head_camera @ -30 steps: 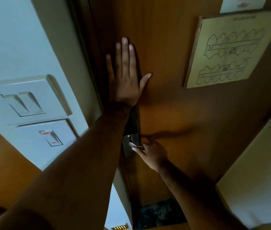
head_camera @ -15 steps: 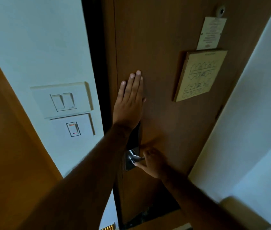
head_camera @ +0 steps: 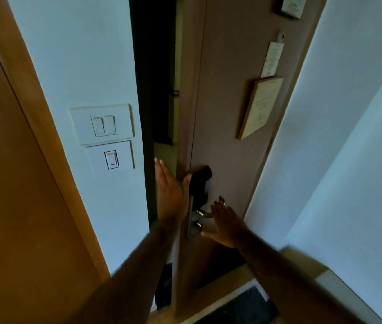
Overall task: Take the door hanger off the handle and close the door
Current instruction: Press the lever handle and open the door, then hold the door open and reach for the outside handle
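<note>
Brown wooden door (head_camera: 227, 113) standing ajar, a dark gap along its latch edge. Left hand (head_camera: 170, 195), fingers straight and spread, rests at that edge, thumb on the door face. Right hand (head_camera: 226, 224), open and flat, hovers beside the silver metal lever handle (head_camera: 203, 216), gripping nothing. No door hanger is discernible on the handle.
</note>
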